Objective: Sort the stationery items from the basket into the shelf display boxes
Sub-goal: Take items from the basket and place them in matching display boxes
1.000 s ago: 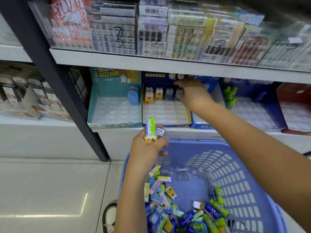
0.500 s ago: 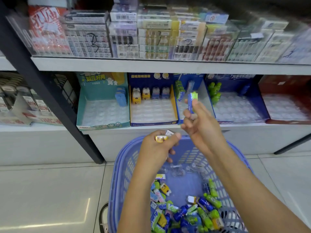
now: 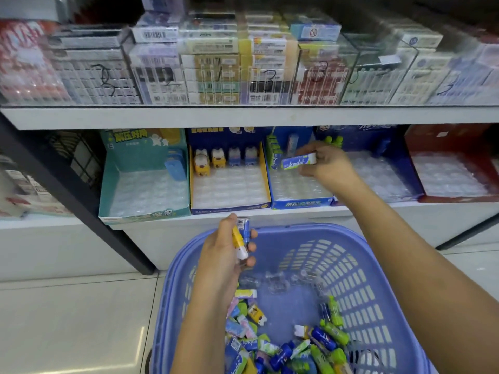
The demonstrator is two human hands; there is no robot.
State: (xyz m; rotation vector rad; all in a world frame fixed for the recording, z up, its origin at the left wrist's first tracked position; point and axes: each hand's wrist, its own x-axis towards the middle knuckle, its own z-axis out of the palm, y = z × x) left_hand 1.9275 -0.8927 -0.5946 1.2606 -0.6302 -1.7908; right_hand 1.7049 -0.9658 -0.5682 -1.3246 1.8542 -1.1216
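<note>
- The blue-and-white eraser (image 3: 298,161) was pinched in the right hand (image 3: 328,164), long axis lying roughly 9-to-3, just above the blue display box (image 3: 302,203).
- Upright packs (image 3: 273,155) were parked at 10 o'clock from it, so a turn to upright is probably needed.
- Two small items (image 3: 241,238) were gripped by the left hand (image 3: 224,255) over the basket (image 3: 283,228), at 7 o'clock from the box; the right hand was way nearer.

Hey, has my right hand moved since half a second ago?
Yes. The right hand, holding a blue eraser, has gone forward from near the basket rim to over the narrow blue display box.
</note>
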